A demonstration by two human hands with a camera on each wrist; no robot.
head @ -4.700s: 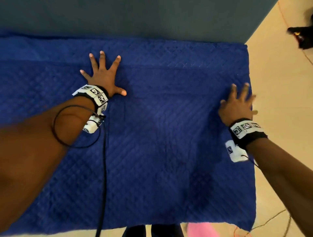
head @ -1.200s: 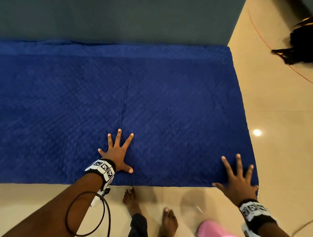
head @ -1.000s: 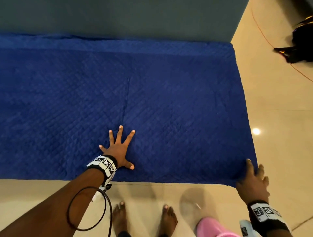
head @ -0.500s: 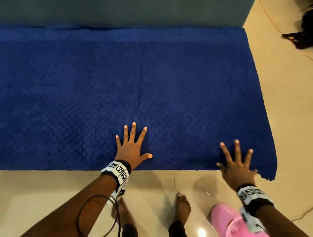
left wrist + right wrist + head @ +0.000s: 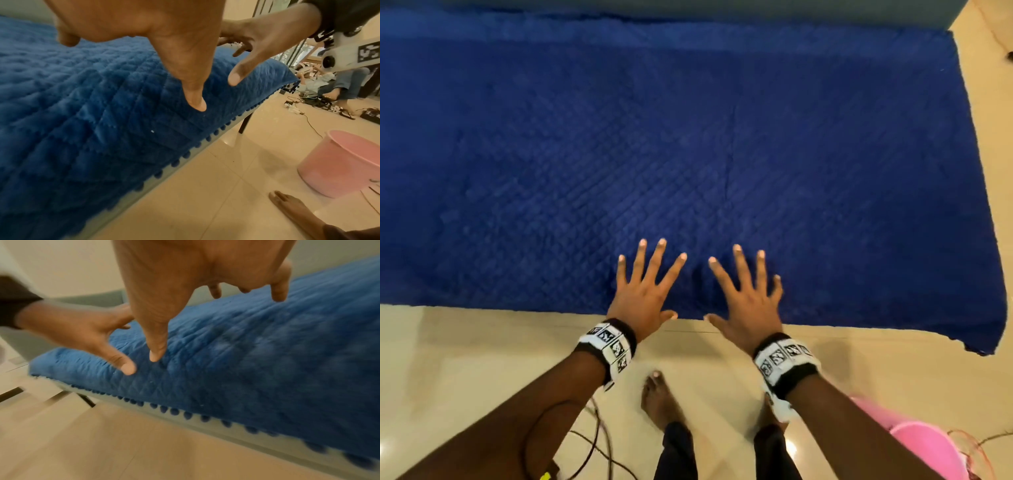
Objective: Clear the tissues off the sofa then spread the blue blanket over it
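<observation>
Plainly, from the head view, the quilted deep-blue fleece blanket [image 5: 688, 154] lies spread flat across the whole seat of the sofa, its near hem running along the front edge above the cream tiled floor [image 5: 465, 359]. No tissues show on it. The left hand [image 5: 643, 291] and the right hand [image 5: 748, 301] hover side by side over the near middle of the blanket, fingers splayed straight and holding nothing. One loose corner [image 5: 976, 339] droops past the front edge at the right end, and I judge that is the bit still wanting a tug.

Next, the left wrist view shows the left hand's thumb [image 5: 195, 97] pointing down just above the pile, not gripping; the right hand sits close beside it. The blanket looks thick, soft and limp, with a row of small blue bobbles [image 5: 185, 154] along the hem over the grey sofa frame. A round pink plastic bucket [image 5: 339, 162] stands on the floor nearby.

Lastly, the right wrist view is blurred, yet its fingers too hang open above the fabric. I reckon the cloth is light and drags easily, so pinching the bobbled hem or that hanging corner would serve better than pressing on the plush top
</observation>
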